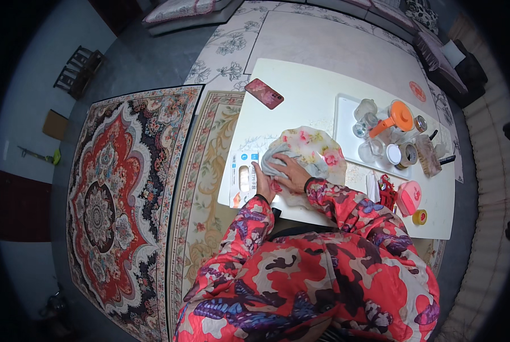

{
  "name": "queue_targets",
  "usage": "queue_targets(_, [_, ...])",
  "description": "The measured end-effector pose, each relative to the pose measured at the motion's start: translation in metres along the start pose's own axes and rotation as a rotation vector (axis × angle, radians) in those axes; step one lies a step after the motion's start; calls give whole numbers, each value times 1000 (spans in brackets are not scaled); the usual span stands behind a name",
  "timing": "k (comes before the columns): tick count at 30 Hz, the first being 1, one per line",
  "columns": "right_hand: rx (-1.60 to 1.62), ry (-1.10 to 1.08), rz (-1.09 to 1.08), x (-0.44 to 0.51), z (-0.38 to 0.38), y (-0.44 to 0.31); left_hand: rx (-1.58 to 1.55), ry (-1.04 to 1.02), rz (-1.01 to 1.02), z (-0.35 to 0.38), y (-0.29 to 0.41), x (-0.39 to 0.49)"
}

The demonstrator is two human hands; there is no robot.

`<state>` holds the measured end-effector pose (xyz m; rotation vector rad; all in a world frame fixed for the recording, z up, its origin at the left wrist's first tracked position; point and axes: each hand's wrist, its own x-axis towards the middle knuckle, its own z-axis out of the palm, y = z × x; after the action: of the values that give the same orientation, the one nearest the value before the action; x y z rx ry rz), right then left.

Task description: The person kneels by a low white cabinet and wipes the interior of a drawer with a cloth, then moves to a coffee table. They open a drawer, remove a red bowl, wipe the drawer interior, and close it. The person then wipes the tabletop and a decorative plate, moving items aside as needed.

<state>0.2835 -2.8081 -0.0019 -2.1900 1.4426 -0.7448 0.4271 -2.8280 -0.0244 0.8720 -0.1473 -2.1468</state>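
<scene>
A scalloped plate with a floral pattern [302, 137] lies near the front edge of the white table [297, 85]. On its left part is a crumpled grey cloth [275, 154]. My right hand [292, 174] rests on the cloth with its fingers spread, pressing it to the plate. Beside it, my left hand [264, 181] is upright at the plate's left rim, thumb raised; whether its fingers grip the rim is hidden. A box of disposable gloves [239, 163] lies just left of my left hand.
A phone with a floral back [264, 93] lies at the back left. On the right, a white tray [344, 128] holds glass jars, a tape roll [408, 154] and an orange strainer-like item [401, 115]. A pink container [409, 197] and yellow tape roll [419, 217] lie near the front right.
</scene>
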Motion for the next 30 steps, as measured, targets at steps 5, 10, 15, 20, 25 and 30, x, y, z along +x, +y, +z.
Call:
queue_targets(5, [-260, -302, 72, -15, -15, 9, 69, 176, 52, -23, -12, 22])
queue_targets(10, [-641, -477, 209, -18, -43, 12, 46, 80, -1, -26, -11, 25])
queue_targets(15, [-553, -401, 423, -8, -48, 9, 58, 13, 26, -12, -10, 7])
queue_targets(20, [116, -236, 268, -8, -20, 3, 15, 9, -40, -14, -8, 11])
queue_targets(25, [278, -378, 54, -23, -14, 5, -44, -102, 39, -6, -9, 11])
queue_targets(30, [202, -346, 94, -33, -18, -4, 71, -111, -49, -11, -10, 14])
